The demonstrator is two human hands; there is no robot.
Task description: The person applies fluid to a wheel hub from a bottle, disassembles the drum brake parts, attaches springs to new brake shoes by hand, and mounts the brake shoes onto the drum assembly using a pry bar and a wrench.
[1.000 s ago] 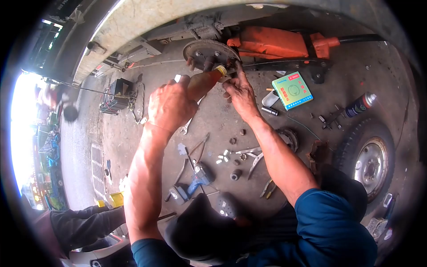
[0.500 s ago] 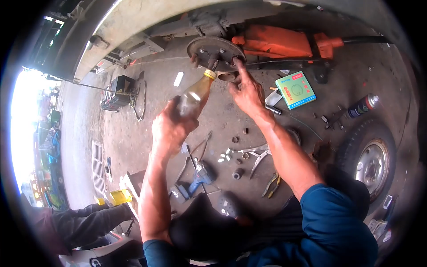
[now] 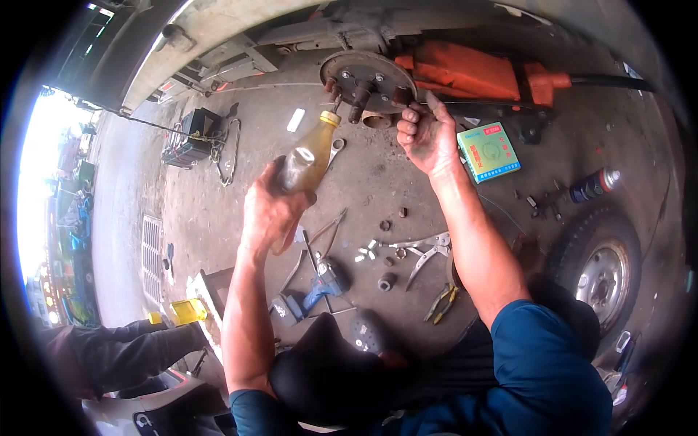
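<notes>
My left hand [image 3: 273,207] is closed around a clear plastic bottle [image 3: 311,154] with a yellow cap, tilted up and holding a yellowish liquid. Its thin spout points at the left side of a round metal backing plate [image 3: 396,73] under the vehicle; I cannot tell whether it touches. A dark axle spindle [image 3: 362,96] juts from the plate's centre. Beside the plate's right edge is my right hand [image 3: 429,139], palm showing, fingers loosely bent and blackened at the tips, with nothing visible in it. Close to it lies a green and yellow box [image 3: 490,152] on the floor.
An orange jack [image 3: 465,71] stands behind on the right. On the floor lie a wrench [image 3: 335,151], locking pliers [image 3: 429,254], pliers [image 3: 442,304], a blue power tool [image 3: 320,283], several sockets and nuts, a spray can [image 3: 595,184], a wheel [image 3: 603,276] and a battery [image 3: 193,136]. Another person's leg [image 3: 138,356] is at left.
My right hand has drawn away from the plate's edge, turning palm up with its fingers bent. The bottle's spout has shifted from near the spindle to the plate's left side.
</notes>
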